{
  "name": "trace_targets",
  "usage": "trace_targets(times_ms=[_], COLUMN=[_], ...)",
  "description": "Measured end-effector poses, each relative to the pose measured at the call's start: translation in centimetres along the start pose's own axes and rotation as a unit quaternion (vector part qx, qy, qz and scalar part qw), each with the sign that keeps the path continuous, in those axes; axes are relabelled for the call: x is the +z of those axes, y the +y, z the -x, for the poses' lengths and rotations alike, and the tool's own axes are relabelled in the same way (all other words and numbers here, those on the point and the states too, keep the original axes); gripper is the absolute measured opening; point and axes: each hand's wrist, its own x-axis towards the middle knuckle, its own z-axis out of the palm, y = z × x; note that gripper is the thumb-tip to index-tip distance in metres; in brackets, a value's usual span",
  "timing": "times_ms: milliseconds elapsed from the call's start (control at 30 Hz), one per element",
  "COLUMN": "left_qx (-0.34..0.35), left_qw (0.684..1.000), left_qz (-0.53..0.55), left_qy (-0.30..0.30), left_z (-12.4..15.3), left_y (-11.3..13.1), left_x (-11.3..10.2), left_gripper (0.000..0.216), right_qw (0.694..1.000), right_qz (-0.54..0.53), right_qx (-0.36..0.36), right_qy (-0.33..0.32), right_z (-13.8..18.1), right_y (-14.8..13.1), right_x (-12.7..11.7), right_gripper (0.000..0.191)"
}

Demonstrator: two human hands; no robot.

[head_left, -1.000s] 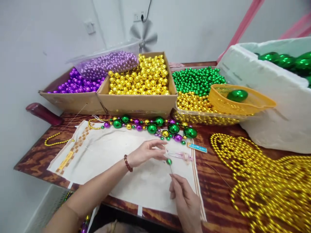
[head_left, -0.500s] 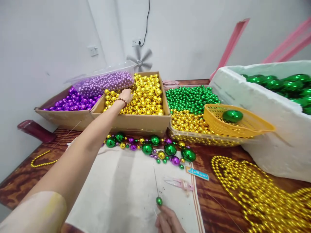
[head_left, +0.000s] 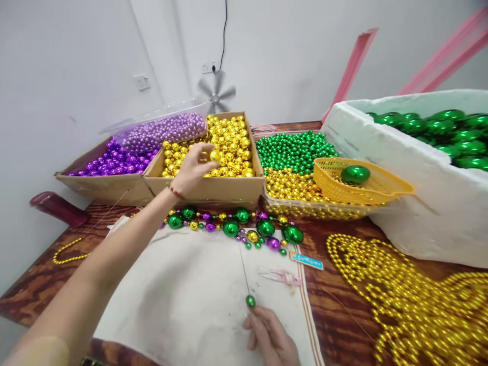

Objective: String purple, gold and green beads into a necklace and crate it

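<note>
My left hand (head_left: 195, 166) is raised just in front of a cardboard box of gold beads (head_left: 229, 145), pinching one gold bead (head_left: 215, 155) between thumb and fingers. Low in the view, over a white cloth (head_left: 183, 290), my right hand (head_left: 270, 335) is closed on a thin needle (head_left: 244, 269) that points up and away. A green bead (head_left: 250, 301) is threaded on the needle, just above the fingertips. Beyond lies a strand of green, purple and gold beads (head_left: 231, 228) along the cloth's far edge.
Purple beads (head_left: 114, 160) fill a box at left, beside a maroon bottle (head_left: 59, 208). A clear tray holds small green (head_left: 293, 152) and gold beads, with a yellow basket (head_left: 331, 185) on it. Thread snips (head_left: 282, 277) lie on the cloth. Gold bead strings (head_left: 412, 300) and a foam box (head_left: 404, 178) are right.
My left hand has come back out of the gold beads toward me, with one gold bead in its fingers. My right hand still holds the needle and has shifted up slightly in view.
</note>
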Motion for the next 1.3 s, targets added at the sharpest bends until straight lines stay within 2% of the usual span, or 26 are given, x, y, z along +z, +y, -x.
trace_targets(times_ms=[100,200,267,367,500,633,733,800,933,1067,1167,1300], left_qx=[0.027,-0.021,-0.051,-0.09,-0.109,-0.1,-0.117,-0.156,-0.263,-0.331,-0.352,-0.359], left_qw=[0.997,0.983,0.972,0.957,0.948,0.956,0.949,0.926,0.85,0.795,0.775,0.778], left_qz=[0.066,0.176,0.229,0.277,0.297,0.272,0.291,0.34,0.451,0.503,0.52,0.513], left_qy=[-0.04,-0.042,-0.032,-0.013,0.015,0.031,0.044,0.052,0.071,0.075,0.065,0.061], left_z=[8.2,14.9,17.8,20.5,22.0,22.4,22.4,22.3,21.7,21.3,21.4,21.8], left_y=[3.0,4.4,4.6,4.6,4.6,4.7,4.6,4.7,5.3,5.9,5.9,5.7], left_x=[1.2,2.8,3.7,4.5,4.6,4.3,4.3,4.2,4.0,3.6,3.6,3.7], left_gripper=[0.037,0.037,0.037,0.04,0.042,0.035,0.033,0.032,0.027,0.027,0.028,0.029], right_qw=[1.0,0.998,0.998,0.998,0.997,0.996,0.995,0.995,0.992,0.992,0.992,0.993], right_qz=[-0.01,-0.008,-0.009,-0.013,-0.011,-0.007,0.001,0.012,0.034,0.048,0.058,0.063], right_qx=[-0.022,-0.046,-0.054,-0.055,-0.059,-0.066,-0.076,-0.074,-0.078,-0.078,-0.064,-0.052], right_qy=[-0.014,-0.029,-0.029,-0.033,-0.042,-0.055,-0.064,-0.072,-0.088,-0.091,-0.089,-0.09], right_z=[0.1,0.6,1.1,2.0,2.6,2.7,2.8,2.9,3.2,3.2,3.1,3.1], right_y=[-1.0,-1.3,-1.2,-0.9,-0.4,-0.1,0.1,0.3,1.0,1.1,0.9,0.7], right_x=[0.0,0.0,0.1,0.3,0.6,0.9,1.0,1.1,1.1,1.2,1.3,1.4], right_gripper=[0.029,0.024,0.021,0.019,0.016,0.014,0.014,0.014,0.014,0.016,0.017,0.017])
